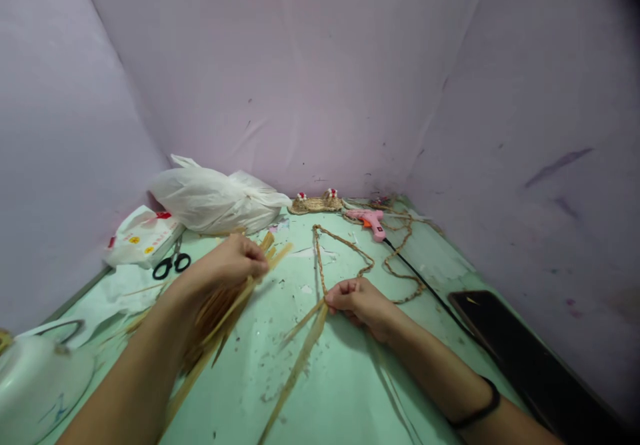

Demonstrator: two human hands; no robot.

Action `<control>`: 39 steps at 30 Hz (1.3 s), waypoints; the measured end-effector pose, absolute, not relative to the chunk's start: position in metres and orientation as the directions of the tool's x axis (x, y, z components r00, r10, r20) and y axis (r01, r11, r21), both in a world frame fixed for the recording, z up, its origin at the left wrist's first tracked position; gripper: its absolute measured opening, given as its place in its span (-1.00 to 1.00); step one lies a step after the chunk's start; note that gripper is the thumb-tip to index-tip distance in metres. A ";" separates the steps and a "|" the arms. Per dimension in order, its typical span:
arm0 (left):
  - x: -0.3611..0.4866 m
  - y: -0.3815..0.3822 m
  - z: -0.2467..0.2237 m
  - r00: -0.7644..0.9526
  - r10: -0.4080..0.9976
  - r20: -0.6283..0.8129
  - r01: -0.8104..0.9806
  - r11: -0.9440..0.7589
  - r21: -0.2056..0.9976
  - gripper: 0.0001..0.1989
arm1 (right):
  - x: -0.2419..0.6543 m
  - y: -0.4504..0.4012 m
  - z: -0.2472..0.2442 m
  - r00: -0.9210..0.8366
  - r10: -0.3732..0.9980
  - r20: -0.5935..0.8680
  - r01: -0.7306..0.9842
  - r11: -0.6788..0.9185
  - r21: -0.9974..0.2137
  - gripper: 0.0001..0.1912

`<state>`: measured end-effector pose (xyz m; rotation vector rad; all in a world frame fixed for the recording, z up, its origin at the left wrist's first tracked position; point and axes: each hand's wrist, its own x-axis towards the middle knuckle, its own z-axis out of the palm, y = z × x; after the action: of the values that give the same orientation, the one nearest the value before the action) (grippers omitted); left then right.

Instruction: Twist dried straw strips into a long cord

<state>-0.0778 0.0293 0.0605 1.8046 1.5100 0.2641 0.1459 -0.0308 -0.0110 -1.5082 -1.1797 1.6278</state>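
Noted on green counter point(350, 398): braided cord point(320, 262), pinched at near end by right hand point(367, 308), thumb and fingertips closed together. Fanning out from pinch, unbraided: loose straw strips point(300, 362), at least 2 counted. Running from pinch to a bend farther out, then doubling back toward right hand, partly hidden behind it. Curving on counter at right: more cord point(407, 298); cannot tell whether continuous.

Positioned over straw bundle point(220, 318): left hand point(233, 262), fingers curled in, blurred. Cannot tell whether gripping any strip.

Lying left of bundle: scissors point(173, 266) with black handles, near printed white box point(153, 240). Behind these: white plastic bag point(215, 198). At near left: rounded white object point(45, 378).

Set near back wall point(325, 85): woven straw piece point(315, 206) bearing 2 red-and-white ornaments. Just right of it: pink glue gun point(371, 222), trailing black cable point(425, 282) toward dark slab point(520, 358). Worn on right forearm: black band point(480, 410).
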 end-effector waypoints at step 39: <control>-0.011 0.002 0.023 0.418 0.757 -0.501 0.595 0.189 0.781 -0.78 | 0.145 -0.030 -0.011 -0.127 0.911 -0.393 0.108 -0.381 -0.918 -0.89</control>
<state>-0.0112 0.0019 0.0227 1.4941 1.2617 0.1725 0.1449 -0.0302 -0.0106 -1.4920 -1.1650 1.5771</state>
